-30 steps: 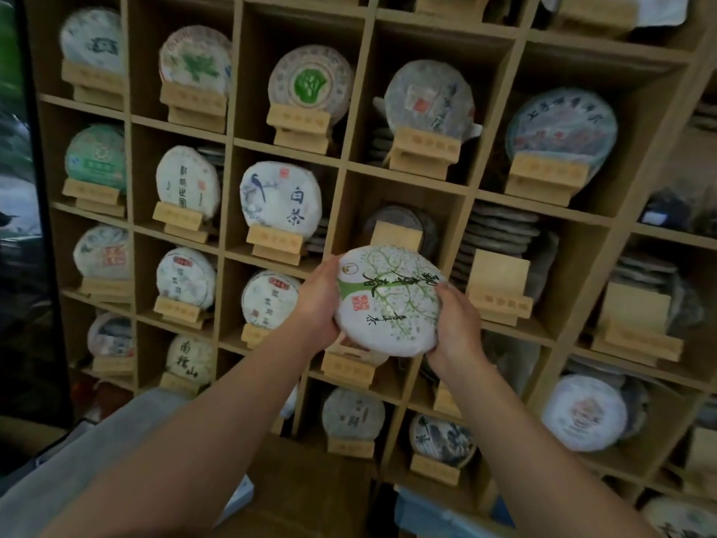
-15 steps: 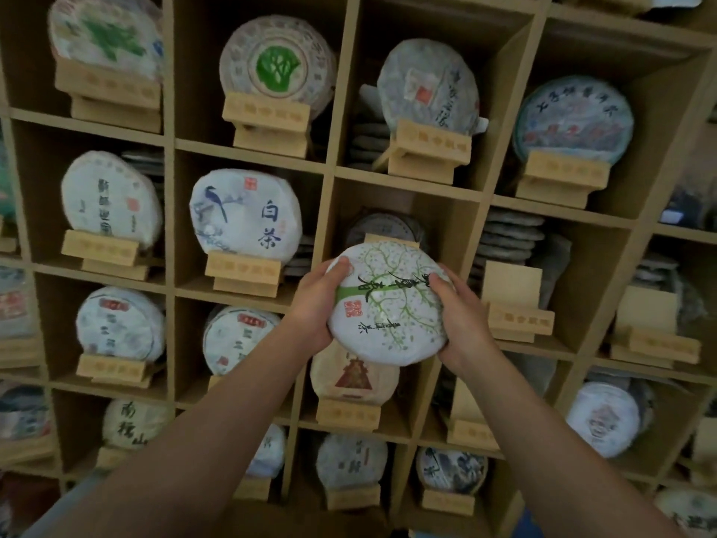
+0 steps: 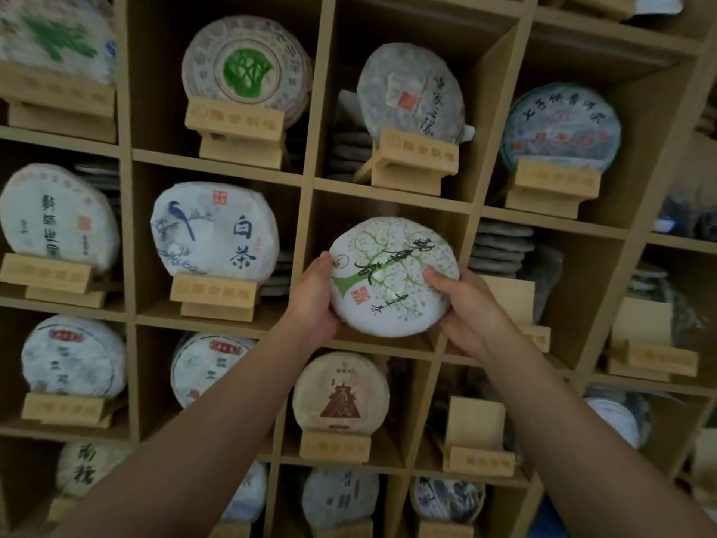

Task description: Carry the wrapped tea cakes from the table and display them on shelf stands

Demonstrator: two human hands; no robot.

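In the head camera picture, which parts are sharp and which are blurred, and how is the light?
Head view: dim, flat light, no glare; the tree-print tea cake held by the left hand and right hand is fairly sharp; the green-print cake at top left is smeared by motion blur; wide-angle distortion tilts the shelf uprights toward the edges.

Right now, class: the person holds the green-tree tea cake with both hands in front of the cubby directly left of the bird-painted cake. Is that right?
Not quite. In the head view, both the left hand and right hand do hold the green-tree tea cake, but that cubby is directly right of the bird-painted cake, not left.
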